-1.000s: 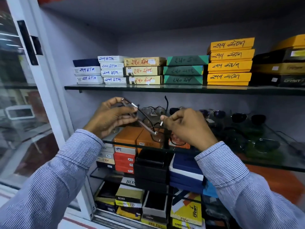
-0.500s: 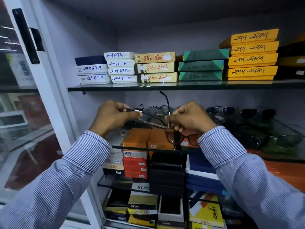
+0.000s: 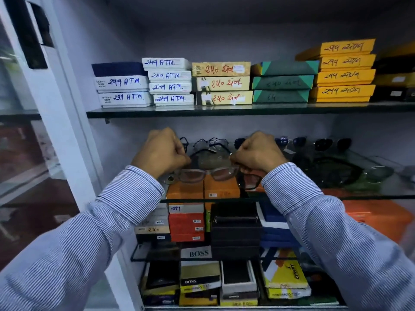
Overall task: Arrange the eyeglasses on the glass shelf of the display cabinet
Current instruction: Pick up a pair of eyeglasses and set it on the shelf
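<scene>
A pair of eyeglasses (image 3: 207, 173) with a pale translucent frame is held level just above the front of the glass shelf (image 3: 363, 196), lenses facing me. My left hand (image 3: 160, 151) grips its left end and my right hand (image 3: 258, 152) grips its right end, both fists closed. The temples are hidden behind my hands. A dark-framed pair (image 3: 250, 181) rests on the shelf under my right wrist. More clear-lens glasses (image 3: 211, 143) and sunglasses (image 3: 332, 143) stand along the shelf's back.
Stacked labelled boxes (image 3: 221, 83) fill the upper shelf (image 3: 224, 111). Orange boxes (image 3: 203, 190) show through the glass below the held pair. Further boxes (image 3: 199, 281) crowd the lower shelves. The white cabinet door frame (image 3: 65, 122) stands at the left.
Both hands have moved up and further into the shelf. The held glasses, earlier angled with temples sticking out, now sit level between my fists with lenses toward me.
</scene>
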